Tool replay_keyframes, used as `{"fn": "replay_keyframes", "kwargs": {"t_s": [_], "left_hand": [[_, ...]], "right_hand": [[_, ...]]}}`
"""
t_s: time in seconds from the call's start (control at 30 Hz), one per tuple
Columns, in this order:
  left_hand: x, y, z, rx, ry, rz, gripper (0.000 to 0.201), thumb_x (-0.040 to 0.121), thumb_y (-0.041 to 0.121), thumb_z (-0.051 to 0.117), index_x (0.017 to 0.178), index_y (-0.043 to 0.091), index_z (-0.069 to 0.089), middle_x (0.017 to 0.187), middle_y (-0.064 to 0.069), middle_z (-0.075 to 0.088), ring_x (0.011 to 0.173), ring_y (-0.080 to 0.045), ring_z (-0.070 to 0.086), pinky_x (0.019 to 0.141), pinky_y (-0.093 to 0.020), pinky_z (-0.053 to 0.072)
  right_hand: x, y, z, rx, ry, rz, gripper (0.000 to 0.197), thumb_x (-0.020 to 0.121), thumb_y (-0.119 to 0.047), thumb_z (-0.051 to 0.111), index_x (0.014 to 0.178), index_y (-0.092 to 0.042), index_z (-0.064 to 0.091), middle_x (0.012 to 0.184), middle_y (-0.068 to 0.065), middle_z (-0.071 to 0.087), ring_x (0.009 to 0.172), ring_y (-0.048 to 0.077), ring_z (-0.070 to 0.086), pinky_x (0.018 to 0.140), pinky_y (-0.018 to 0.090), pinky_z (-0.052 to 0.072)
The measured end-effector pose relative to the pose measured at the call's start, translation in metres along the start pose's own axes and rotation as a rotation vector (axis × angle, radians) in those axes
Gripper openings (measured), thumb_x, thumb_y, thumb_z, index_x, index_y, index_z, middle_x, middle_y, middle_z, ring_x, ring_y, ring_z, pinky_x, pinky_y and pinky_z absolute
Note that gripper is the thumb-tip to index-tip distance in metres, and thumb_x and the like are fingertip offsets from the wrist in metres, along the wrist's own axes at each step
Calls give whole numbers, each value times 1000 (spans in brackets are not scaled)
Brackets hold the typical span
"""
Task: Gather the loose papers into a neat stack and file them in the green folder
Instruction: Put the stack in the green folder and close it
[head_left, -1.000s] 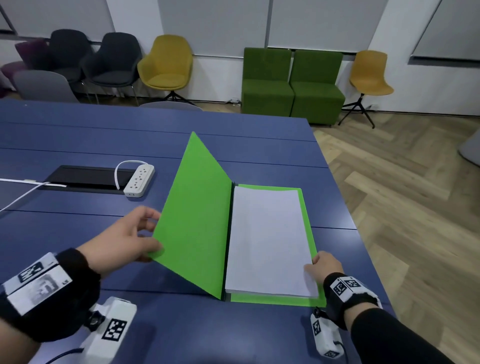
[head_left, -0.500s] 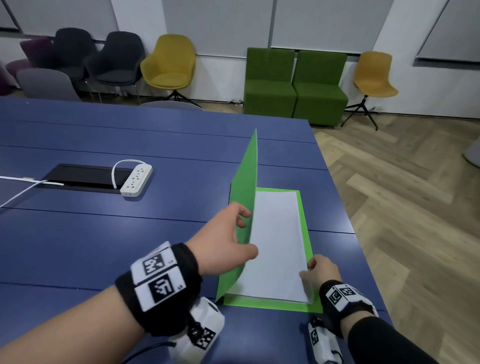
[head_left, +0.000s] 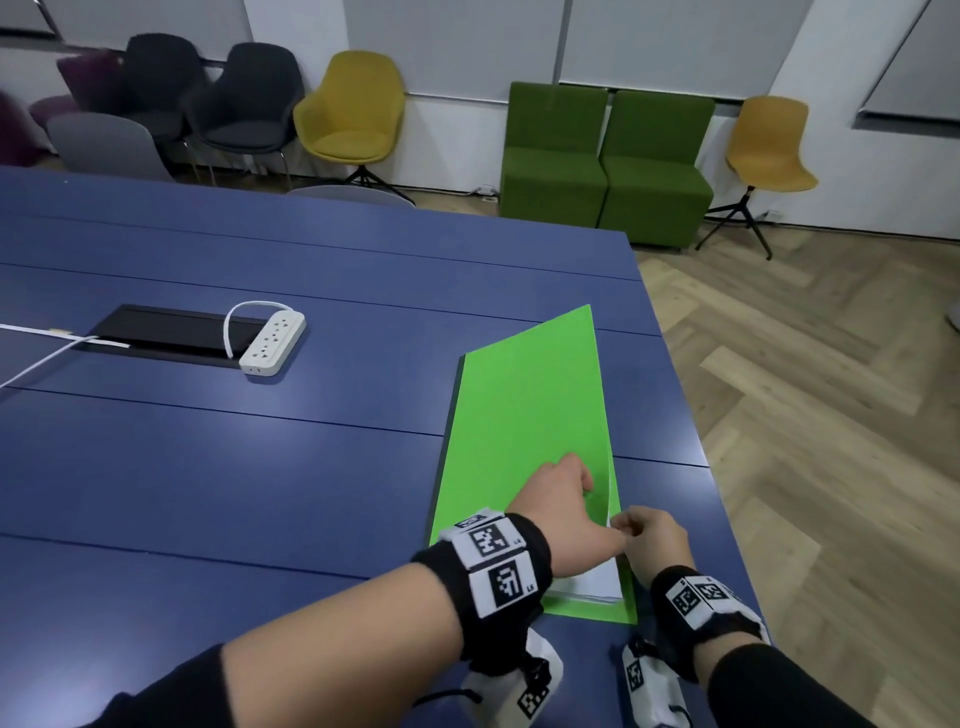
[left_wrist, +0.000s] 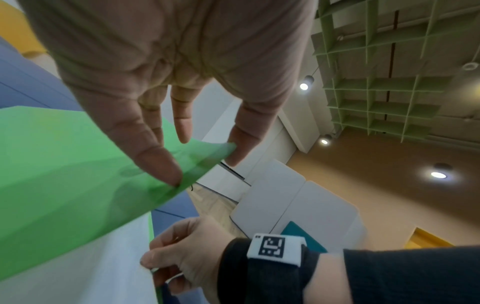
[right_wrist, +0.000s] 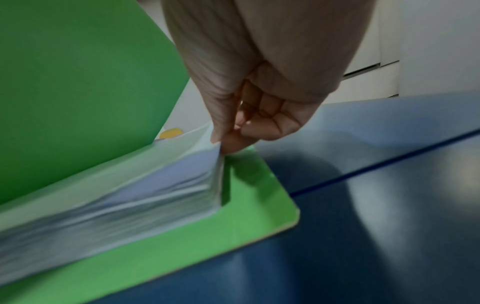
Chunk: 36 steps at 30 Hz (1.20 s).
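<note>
The green folder (head_left: 524, 415) lies near the right edge of the blue table (head_left: 260, 467), its cover lowered almost flat over the white paper stack (head_left: 597, 584). My left hand (head_left: 563, 496) holds the cover's free edge, fingers on top and thumb at the edge (left_wrist: 203, 169). In the left wrist view the cover (left_wrist: 64, 174) still stands a little above the papers (left_wrist: 91, 267). My right hand (head_left: 647, 535) pinches the stack's near right corner (right_wrist: 228, 139), lifting the top sheets of the papers (right_wrist: 130, 195) off the folder's back flap (right_wrist: 246, 222).
A white power strip (head_left: 272, 343) and a black cable hatch (head_left: 156, 335) sit at the table's left middle, with a white cable (head_left: 41, 358) running left. The table's right edge (head_left: 691, 441) is close to the folder. Chairs stand beyond the far edge.
My left hand has swung the cover from open on the left, through upright, down to the right over the papers. My right hand has stayed at the stack's near corner.
</note>
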<state>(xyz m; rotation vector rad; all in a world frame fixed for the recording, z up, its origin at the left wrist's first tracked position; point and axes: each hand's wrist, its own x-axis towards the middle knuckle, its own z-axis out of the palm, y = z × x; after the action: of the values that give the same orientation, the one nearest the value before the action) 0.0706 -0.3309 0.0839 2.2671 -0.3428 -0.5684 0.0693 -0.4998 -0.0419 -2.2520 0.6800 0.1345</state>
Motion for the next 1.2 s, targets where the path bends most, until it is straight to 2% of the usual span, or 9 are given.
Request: {"fn": "replay_keyframes", "kwargs": {"t_s": [0.17,0.23,0.33,0.47,0.63,0.83,0.97,1.07,1.2], "left_hand": [[10,-2,20,-11,40,-33,40,69,29,71,102,17,51,95,-1,53,77,-21,48,52,-23,34],[14,-2,30,24,33,-17,38,68,31,73,96,19,50,99,-2,53,83,-21,50,60,-27,39],[19,-3,41,47,5,0,42,68,40,76,92,23,47,101,0,46,88,-19,48,74,-28,40],[25,-19,37,47,7,-23,39,71,44,74,91,24,48,106,1,48,95,-16,47,83,-28,40],[30,-63,19,289,-59,-106,50,69,41,75,112,23,55,127,-1,49,120,-22,44,98,-38,44],[21,-107,16,636,-246,-176,93,65,28,79,142,31,27,156,0,17,146,-33,12,109,-65,25],[14,-131,16,605,-237,-204,88,75,15,70,146,34,21,161,1,6,148,-32,3,110,-60,31],[9,-142,18,595,-227,-173,84,82,20,68,149,30,20,162,-2,2,149,-30,-1,114,-52,29],[7,-150,19,613,-234,-125,80,87,24,64,151,26,16,163,-5,-2,149,-30,-4,118,-48,22]], "right_hand": [[-6,-7,-12,2,-29,-52,18,81,3,59,70,-10,62,69,7,60,59,14,52,53,14,41],[-4,-6,-14,0,-33,-53,33,80,5,56,56,-17,54,55,0,52,50,10,43,41,6,36],[3,1,-15,6,-65,-17,39,78,2,57,50,-24,52,49,-8,50,55,16,42,48,17,37],[9,10,-16,301,-220,73,22,84,8,55,71,-5,67,53,12,58,43,18,48,45,22,40],[12,16,-16,470,-284,174,21,93,2,47,87,-4,66,52,3,63,38,9,52,40,19,44],[5,12,-16,105,-252,-1,33,78,-4,68,109,-15,65,97,2,72,85,18,66,72,34,57],[-25,3,-8,-408,-342,-167,89,70,-36,77,146,-18,35,150,8,37,136,22,39,112,29,32],[-46,7,6,-534,-384,-168,92,71,-40,76,148,-23,29,159,12,11,143,26,26,116,32,27],[-52,4,14,-664,-320,-202,70,80,-26,70,141,-18,37,156,12,13,136,31,32,110,35,36]]}}
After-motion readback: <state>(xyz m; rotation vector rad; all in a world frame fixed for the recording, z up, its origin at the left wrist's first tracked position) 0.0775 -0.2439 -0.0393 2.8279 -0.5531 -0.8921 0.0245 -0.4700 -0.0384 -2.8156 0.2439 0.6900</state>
